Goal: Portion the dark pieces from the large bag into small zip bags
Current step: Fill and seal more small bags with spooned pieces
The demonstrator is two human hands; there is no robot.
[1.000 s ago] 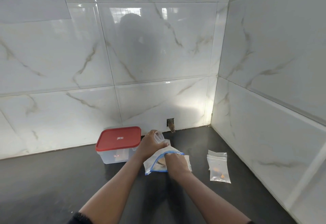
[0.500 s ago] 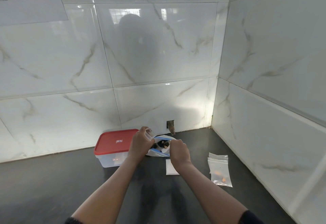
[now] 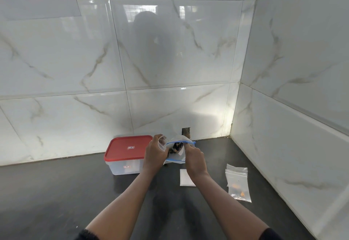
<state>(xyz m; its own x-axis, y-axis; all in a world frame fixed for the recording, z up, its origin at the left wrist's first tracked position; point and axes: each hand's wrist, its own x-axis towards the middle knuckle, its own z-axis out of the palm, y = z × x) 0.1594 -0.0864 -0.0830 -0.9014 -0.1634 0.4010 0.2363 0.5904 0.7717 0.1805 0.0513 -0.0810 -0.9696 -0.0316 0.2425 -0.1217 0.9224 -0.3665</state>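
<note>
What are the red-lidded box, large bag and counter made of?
Red-lidded box: plastic, with translucent frosted walls and an opaque glossy lid.
Large bag: thin clear plastic film, crinkled, with a blue zip strip.
Counter: probably dark polished stone, given its sheen and faint reflections.

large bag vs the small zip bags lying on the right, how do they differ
The large bag has a blue zip edge, is held open and holds dark pieces; the small zip bags are plain clear, lie flat on the counter with few bits inside. Both are see-through plastic.
</note>
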